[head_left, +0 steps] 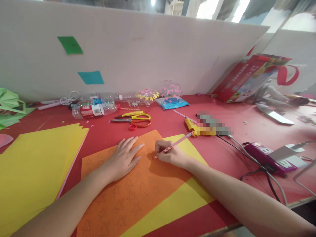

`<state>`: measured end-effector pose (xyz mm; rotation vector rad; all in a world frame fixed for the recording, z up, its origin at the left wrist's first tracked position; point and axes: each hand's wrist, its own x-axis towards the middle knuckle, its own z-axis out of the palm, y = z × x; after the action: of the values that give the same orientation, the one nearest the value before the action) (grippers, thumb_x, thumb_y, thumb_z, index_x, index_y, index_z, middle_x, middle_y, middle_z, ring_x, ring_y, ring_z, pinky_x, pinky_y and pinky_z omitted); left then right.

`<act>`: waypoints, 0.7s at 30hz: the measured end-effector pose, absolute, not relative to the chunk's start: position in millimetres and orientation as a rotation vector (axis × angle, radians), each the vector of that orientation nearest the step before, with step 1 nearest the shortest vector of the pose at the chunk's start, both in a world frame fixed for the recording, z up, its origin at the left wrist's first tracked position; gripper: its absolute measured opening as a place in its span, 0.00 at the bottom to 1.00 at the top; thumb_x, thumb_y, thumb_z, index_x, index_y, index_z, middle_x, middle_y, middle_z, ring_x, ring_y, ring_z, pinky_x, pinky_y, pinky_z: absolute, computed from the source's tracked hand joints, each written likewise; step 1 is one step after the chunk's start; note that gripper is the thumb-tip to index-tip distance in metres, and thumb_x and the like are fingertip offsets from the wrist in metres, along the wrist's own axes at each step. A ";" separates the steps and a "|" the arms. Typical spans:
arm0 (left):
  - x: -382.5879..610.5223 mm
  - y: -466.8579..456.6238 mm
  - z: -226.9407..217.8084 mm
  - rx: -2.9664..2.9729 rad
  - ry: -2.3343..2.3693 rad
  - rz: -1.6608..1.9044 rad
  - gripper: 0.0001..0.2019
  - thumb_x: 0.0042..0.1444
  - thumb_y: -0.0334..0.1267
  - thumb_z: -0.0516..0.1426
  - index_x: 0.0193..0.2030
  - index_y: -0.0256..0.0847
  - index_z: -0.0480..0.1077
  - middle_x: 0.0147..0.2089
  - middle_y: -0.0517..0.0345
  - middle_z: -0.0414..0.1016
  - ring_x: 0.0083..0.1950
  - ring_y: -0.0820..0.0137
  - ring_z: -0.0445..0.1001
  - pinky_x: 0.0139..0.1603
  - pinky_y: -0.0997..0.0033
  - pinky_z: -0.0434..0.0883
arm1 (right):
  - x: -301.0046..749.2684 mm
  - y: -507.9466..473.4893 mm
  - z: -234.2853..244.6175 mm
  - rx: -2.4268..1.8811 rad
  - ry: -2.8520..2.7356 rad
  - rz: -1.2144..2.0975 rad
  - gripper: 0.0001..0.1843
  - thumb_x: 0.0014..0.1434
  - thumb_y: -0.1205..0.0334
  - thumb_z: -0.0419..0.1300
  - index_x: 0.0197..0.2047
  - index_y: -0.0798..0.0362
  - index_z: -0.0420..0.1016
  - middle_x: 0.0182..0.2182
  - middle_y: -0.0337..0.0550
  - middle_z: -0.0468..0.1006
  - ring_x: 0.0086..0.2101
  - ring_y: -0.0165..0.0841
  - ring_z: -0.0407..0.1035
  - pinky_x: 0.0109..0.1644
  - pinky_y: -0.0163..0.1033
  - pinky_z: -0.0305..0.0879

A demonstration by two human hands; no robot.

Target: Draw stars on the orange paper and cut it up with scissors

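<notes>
Pencil poised over the star-marked orange sheet

The right hand [172,156] has the pencil [176,143] pinched between thumb and fingers, gripped near its point. The left hand [124,158] grasps nothing; it is flat with fingers spread on the orange sheet [155,192], just left of the writing end. That sheet lies partly over a yellow sheet [177,204] on the red surface [229,156], and rows of pencilled stars [135,207] cover its nearer part and left side.

To draw cleanly here, I would press the left palm down evenly so the paper cannot slip over the sheet below, and rest the side of the right hand for support. Light, straight strokes that meet at sharp corners should serve best, with a gap left around each outline and a size to match its neighbours. The drawing hand should avoid rubbing over finished marks, since pencil may smear.

The pencil is over the upper right part of the orange sheet. Its point aims down and to the left, toward the person's side; the eraser end rises up and to the right, away from the person. Its long axis thus slants, tilted rather than upright. The tip seems to meet the paper, though shadow and blur make contact hard to confirm
</notes>
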<state>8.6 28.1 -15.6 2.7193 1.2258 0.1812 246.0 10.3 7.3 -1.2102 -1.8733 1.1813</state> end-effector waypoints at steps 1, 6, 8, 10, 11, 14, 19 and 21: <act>9.4 27.7 -14.5 2.714 1.231 0.165 0.25 0.69 0.50 0.40 0.68 0.43 0.56 0.73 0.44 0.46 0.72 0.52 0.43 0.68 0.44 0.45 | 246.1 10.0 7.7 -1.210 -1.879 1.186 0.06 0.43 0.68 0.55 0.22 0.52 0.59 0.20 0.33 0.63 0.22 0.27 0.54 0.24 0.33 0.49; 10.2 26.6 -14.2 2.720 1.240 0.161 0.24 0.69 0.49 0.40 0.68 0.43 0.56 0.73 0.44 0.46 0.72 0.52 0.43 0.68 0.43 0.45 | 245.6 9.1 9.3 -1.196 -1.902 1.183 0.06 0.43 0.69 0.54 0.21 0.52 0.59 0.20 0.33 0.63 0.22 0.27 0.55 0.25 0.33 0.50; 9.5 27.1 -15.8 2.728 1.235 0.172 0.24 0.69 0.49 0.40 0.68 0.44 0.56 0.73 0.45 0.46 0.72 0.52 0.43 0.68 0.44 0.45 | 244.8 9.5 8.6 -1.198 -1.903 1.167 0.05 0.43 0.69 0.54 0.22 0.52 0.59 0.20 0.33 0.63 0.22 0.27 0.55 0.25 0.33 0.50; 8.8 27.9 -17.2 2.736 1.226 0.188 0.24 0.69 0.49 0.40 0.67 0.44 0.56 0.73 0.45 0.46 0.72 0.53 0.43 0.68 0.44 0.46 | 243.9 10.0 7.0 -1.202 -1.895 1.141 0.05 0.43 0.69 0.53 0.22 0.52 0.59 0.20 0.33 0.63 0.22 0.26 0.54 0.25 0.32 0.50; 8.6 28.4 -17.8 2.739 1.221 0.198 0.24 0.69 0.49 0.40 0.67 0.44 0.56 0.73 0.46 0.47 0.72 0.53 0.44 0.68 0.45 0.46 | 243.5 10.3 6.0 -1.202 -1.891 1.128 0.05 0.44 0.69 0.53 0.22 0.52 0.59 0.20 0.33 0.63 0.22 0.26 0.54 0.25 0.32 0.50; 8.2 29.4 -18.7 2.740 1.217 0.220 0.24 0.69 0.49 0.41 0.67 0.45 0.56 0.73 0.47 0.47 0.72 0.53 0.44 0.68 0.45 0.46 | 242.5 10.7 3.1 -1.197 -1.888 1.088 0.06 0.45 0.69 0.53 0.23 0.51 0.58 0.19 0.32 0.62 0.21 0.26 0.54 0.25 0.32 0.49; 7.8 29.3 -19.0 2.744 1.202 0.220 0.24 0.69 0.49 0.40 0.68 0.44 0.56 0.73 0.45 0.47 0.72 0.53 0.43 0.68 0.44 0.45 | 241.7 11.0 -0.1 -1.219 -1.901 1.010 0.06 0.46 0.68 0.53 0.24 0.51 0.57 0.19 0.31 0.60 0.21 0.26 0.52 0.24 0.32 0.48; 7.8 29.2 -19.2 2.747 1.195 0.234 0.24 0.69 0.50 0.40 0.67 0.44 0.56 0.73 0.45 0.47 0.72 0.53 0.43 0.68 0.44 0.45 | 241.4 11.2 -1.4 -1.232 -1.904 0.985 0.05 0.46 0.68 0.53 0.24 0.51 0.58 0.19 0.31 0.61 0.21 0.26 0.52 0.24 0.32 0.48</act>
<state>7.8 29.2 -19.2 2.7467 1.1955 0.2337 241.4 11.2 -1.4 -1.2317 -1.9035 0.9851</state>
